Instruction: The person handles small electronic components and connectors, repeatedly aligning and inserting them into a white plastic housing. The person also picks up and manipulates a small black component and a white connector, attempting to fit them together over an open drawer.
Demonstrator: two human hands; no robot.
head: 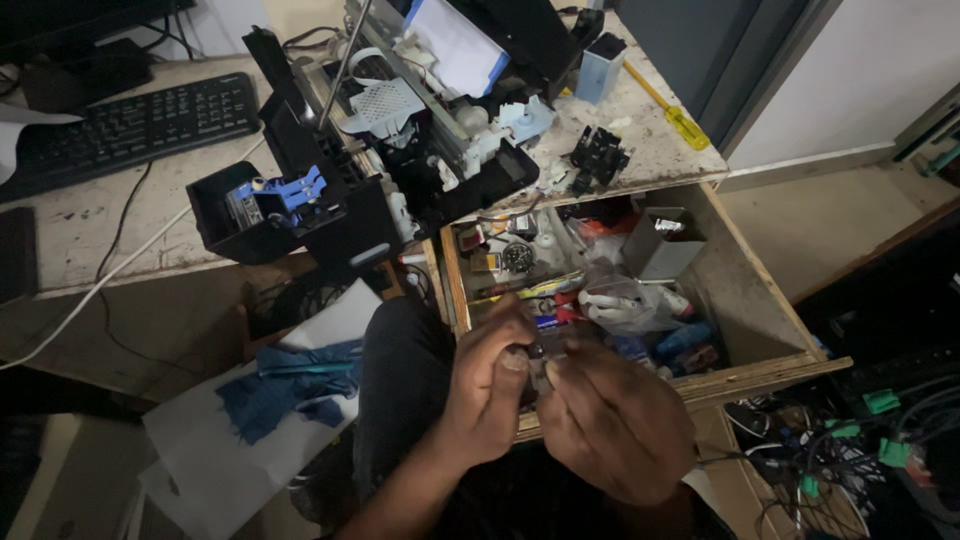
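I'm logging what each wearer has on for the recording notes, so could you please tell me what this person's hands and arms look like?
Both the left hand and the right hand are bare: no gloves, rings or watch show. The forearms are uncovered as far as the picture's lower edge, with no sleeves in sight. The fingers have short nails.

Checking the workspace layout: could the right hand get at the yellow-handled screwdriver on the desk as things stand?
Probably not straight away. The right hand pinches a small part together with the left hand, and the yellow-handled screwdriver lies beyond the open drawer, though nothing covers it.
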